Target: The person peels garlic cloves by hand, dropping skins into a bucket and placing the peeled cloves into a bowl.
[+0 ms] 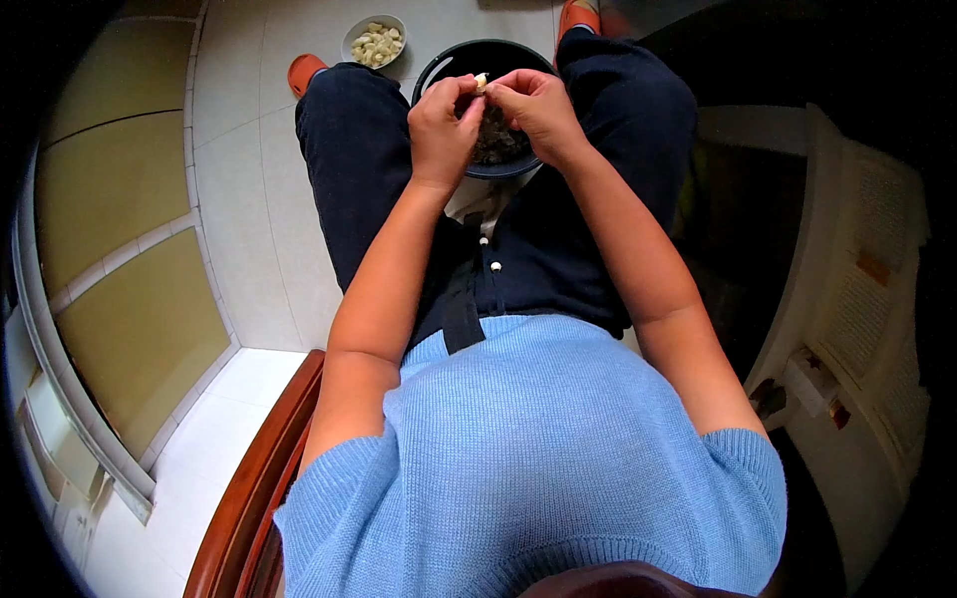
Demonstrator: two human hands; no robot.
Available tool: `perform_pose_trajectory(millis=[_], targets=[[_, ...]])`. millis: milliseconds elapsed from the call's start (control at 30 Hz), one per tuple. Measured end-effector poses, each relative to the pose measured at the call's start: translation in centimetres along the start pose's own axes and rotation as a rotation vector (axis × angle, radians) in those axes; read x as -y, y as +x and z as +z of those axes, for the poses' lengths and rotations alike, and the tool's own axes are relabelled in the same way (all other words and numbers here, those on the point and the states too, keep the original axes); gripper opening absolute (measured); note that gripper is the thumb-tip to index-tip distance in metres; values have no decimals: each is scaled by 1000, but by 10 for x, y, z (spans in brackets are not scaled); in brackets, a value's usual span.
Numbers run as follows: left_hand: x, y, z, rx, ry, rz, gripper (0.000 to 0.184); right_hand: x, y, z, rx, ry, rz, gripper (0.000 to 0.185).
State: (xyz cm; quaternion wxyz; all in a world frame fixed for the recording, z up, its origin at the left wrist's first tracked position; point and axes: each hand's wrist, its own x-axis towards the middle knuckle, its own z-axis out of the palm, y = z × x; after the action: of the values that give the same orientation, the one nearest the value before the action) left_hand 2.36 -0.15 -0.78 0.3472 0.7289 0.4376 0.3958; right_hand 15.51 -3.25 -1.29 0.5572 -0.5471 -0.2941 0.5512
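Between my fingertips, above a dark round basin [503,171], is a small pale piece that looks like a garlic clove [480,82]. My left hand [444,125] pinches it from the left side. My right hand [538,112] has its thumb and finger pressed together at the clove's right side. Dark scraps [498,140] lie inside the basin, partly hidden by my hands. Beyond my left knee, a white bowl [347,46] on the floor holds several pale peeled cloves [378,45].
My legs in dark trousers flank the basin, with orange shoes [303,74] on the tiled floor [284,199]. A reddish wooden chair edge [254,478] curves at the lower left. Yellowish panels [145,329] stand at the left, and a pale cabinet [857,299] at the right.
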Motion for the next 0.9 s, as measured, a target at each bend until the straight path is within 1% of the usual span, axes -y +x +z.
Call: perform_pose_trajectory(millis=[67, 200, 267, 300, 367, 400, 467, 600, 667, 800, 867, 900], targets=[[2, 1, -1, -18, 30, 50, 15, 1, 0, 0, 47, -8, 23, 11], [5, 1, -1, -34, 69, 104, 16, -10, 5, -2, 28, -15, -9, 14], [5, 1, 0, -9, 118, 194, 18, -17, 8, -3, -18, -253, -226, 12], [5, 1, 0, -10, 118, 192, 18, -18, 10, -3, -17, -253, -225, 12], [4, 1, 1, -26, 137, 246, 21, -19, 11, -3, -76, -386, -245, 14], [4, 1, 1, -26, 137, 246, 21, -17, 11, -2, -76, -386, -245, 14], [3, 1, 2, -16, 129, 254, 22, -13, 9, 0, -121, -478, -294, 15], [2, 1, 2, 4, 131, 237, 22, -9, 8, 0, -148, -550, -302, 16], [6, 0, 2, -2, 121, 186, 21, -9, 8, 0, -185, -583, -299, 16], [7, 1, 0, -27, 94, 155, 21, -13, 10, -5, -190, -487, -276, 17], [5, 1, 0, -6, 11, 23, 17, -9, 9, -5, -193, -507, -273, 18], [4, 0, -1, -6, 11, 24, 17, -9, 9, -6, -194, -508, -274, 18]])
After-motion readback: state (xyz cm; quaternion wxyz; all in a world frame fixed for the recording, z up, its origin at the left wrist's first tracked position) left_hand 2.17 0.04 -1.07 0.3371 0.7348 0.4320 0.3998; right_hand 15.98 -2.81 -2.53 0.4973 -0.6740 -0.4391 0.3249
